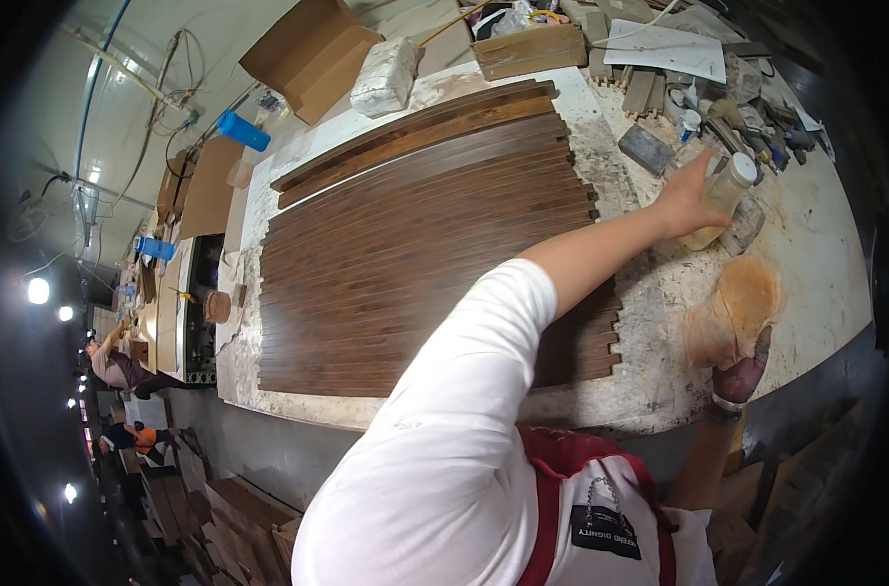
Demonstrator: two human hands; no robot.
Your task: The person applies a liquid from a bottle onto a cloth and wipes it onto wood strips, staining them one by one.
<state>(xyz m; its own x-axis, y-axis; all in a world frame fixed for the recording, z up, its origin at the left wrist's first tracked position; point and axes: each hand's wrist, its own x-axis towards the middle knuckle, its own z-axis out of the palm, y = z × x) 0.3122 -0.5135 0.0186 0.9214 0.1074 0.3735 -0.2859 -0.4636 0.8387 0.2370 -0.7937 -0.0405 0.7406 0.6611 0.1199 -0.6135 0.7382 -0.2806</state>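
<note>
At the right side of the worktable, my left hand (687,203) is wrapped round a clear bottle (728,188) with a white lid and pale yellowish contents. The bottle leans, its lid up and to the right. My right hand (741,377), in a dark maroon glove, grips the near edge of a cloth (742,298) stained orange-brown, which lies on the tabletop. Left of both hands, dark brown wood planks (415,254) lie side by side with stepped ends. My left forearm passes over their right part. A further narrow strip of planks (415,142) lies beyond them, slightly apart.
Near the bottle lie a grey block (646,149) and a cluttered pile of brushes and tools (757,127). Along the far edge stand a white wrapped bundle (386,78), an open cardboard box (308,59) and a filled carton (530,54). Another person (117,361) works far left.
</note>
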